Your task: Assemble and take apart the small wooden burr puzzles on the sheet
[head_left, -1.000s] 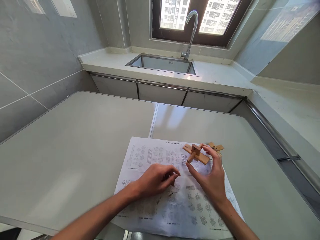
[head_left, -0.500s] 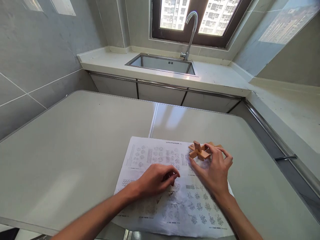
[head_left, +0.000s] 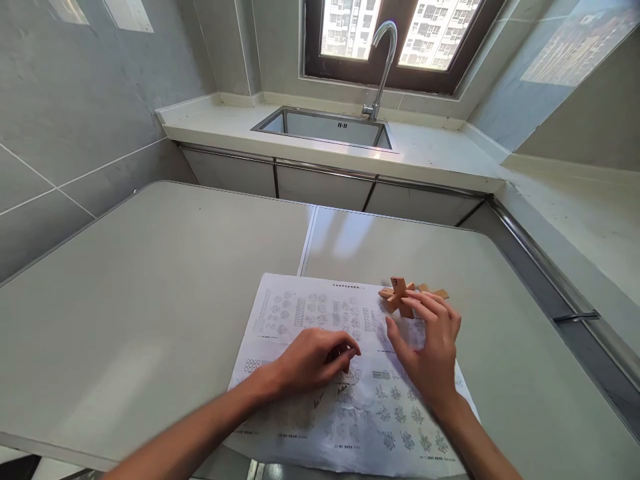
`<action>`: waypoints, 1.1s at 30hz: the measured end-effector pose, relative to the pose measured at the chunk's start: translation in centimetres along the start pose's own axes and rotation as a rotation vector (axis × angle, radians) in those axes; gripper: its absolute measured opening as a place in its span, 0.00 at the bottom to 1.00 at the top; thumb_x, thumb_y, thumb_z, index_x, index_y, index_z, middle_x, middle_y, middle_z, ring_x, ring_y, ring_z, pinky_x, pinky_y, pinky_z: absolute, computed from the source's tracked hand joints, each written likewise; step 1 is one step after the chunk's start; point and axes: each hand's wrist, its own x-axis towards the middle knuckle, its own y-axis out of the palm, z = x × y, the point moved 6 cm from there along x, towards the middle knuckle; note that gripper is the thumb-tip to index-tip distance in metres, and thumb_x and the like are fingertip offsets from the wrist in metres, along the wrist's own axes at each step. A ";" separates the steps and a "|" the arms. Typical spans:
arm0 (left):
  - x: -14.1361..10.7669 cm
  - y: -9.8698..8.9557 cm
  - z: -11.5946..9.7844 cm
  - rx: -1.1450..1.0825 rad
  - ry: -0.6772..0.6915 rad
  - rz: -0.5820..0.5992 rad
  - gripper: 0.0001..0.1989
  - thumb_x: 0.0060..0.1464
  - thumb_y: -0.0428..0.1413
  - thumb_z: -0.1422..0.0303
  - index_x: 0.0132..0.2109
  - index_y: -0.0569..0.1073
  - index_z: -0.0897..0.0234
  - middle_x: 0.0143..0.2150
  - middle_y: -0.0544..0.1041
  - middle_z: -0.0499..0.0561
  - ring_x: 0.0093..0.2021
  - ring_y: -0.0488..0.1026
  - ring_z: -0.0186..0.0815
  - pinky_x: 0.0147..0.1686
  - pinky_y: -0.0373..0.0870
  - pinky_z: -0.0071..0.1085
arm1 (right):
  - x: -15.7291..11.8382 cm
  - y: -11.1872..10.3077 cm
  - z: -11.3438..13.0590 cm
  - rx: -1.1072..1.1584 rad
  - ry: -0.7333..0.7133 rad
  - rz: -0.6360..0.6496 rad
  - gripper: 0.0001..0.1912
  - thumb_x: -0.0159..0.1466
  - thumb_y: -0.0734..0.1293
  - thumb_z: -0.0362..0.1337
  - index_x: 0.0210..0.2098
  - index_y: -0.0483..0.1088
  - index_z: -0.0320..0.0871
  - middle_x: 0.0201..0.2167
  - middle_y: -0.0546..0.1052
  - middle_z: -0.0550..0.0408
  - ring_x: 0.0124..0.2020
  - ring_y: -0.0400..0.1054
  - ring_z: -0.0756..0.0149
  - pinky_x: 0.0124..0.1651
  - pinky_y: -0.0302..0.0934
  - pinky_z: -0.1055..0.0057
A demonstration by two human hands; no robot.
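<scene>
A printed paper sheet (head_left: 360,413) with small diagrams lies on the pale table. On its upper right edge sits a cluster of crossed wooden pieces (head_left: 399,293), one piece standing up with a dark mark on it. My right hand (head_left: 427,333) is beside the cluster, its fingertips at the right side of the pieces and its thumb spread away below. More wooden pieces (head_left: 440,292) show behind those fingers. Resting on the middle of the sheet, my left hand (head_left: 317,357) has its fingers curled together; whether anything is inside them is hidden.
The table (head_left: 150,287) has a seam running toward the far edge. Beyond it stand a counter (head_left: 430,150) with a sink (head_left: 325,128) and a tall faucet (head_left: 384,67) under a window. Another counter (head_left: 575,200) runs along the right.
The wooden cluster has turned, and its marked piece now faces me more. My right thumb has moved off the cluster and the fingers have spread. My left hand has stayed in place.
</scene>
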 end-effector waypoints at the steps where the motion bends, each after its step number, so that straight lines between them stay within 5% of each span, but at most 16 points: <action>1: 0.0 0.0 0.0 -0.003 -0.003 0.001 0.09 0.68 0.56 0.73 0.49 0.80 0.65 0.30 0.82 0.47 0.30 0.77 0.31 0.34 0.70 0.24 | 0.0 0.0 0.6 0.072 -0.045 0.010 0.16 0.69 0.72 0.32 0.55 0.71 0.47 0.51 0.78 0.44 0.59 0.70 0.45 0.60 0.66 0.44; 5: 0.1 0.1 0.0 -0.001 0.004 0.005 0.09 0.67 0.55 0.73 0.50 0.80 0.65 0.30 0.81 0.47 0.29 0.76 0.31 0.34 0.69 0.24 | -1.4 1.5 2.5 0.345 -0.126 0.248 0.11 0.70 0.67 0.25 0.48 0.72 0.46 0.36 0.80 0.53 0.37 0.76 0.61 0.43 0.71 0.64; 9: 0.1 0.0 -0.1 0.045 0.015 -0.015 0.08 0.68 0.54 0.72 0.44 0.79 0.65 0.31 0.80 0.48 0.28 0.73 0.30 0.31 0.66 0.24 | -3.2 3.0 3.0 0.354 -0.126 0.387 0.06 0.73 0.66 0.29 0.47 0.73 0.45 0.23 0.73 0.63 0.20 0.66 0.71 0.28 0.61 0.72; 33: 0.3 -0.2 -0.2 -0.009 -0.025 -0.006 0.08 0.69 0.54 0.69 0.43 0.78 0.65 0.30 0.78 0.47 0.28 0.70 0.30 0.30 0.65 0.24 | -3.5 3.7 2.5 0.318 -0.050 0.428 0.05 0.74 0.64 0.33 0.44 0.72 0.44 0.20 0.71 0.65 0.18 0.63 0.72 0.27 0.59 0.75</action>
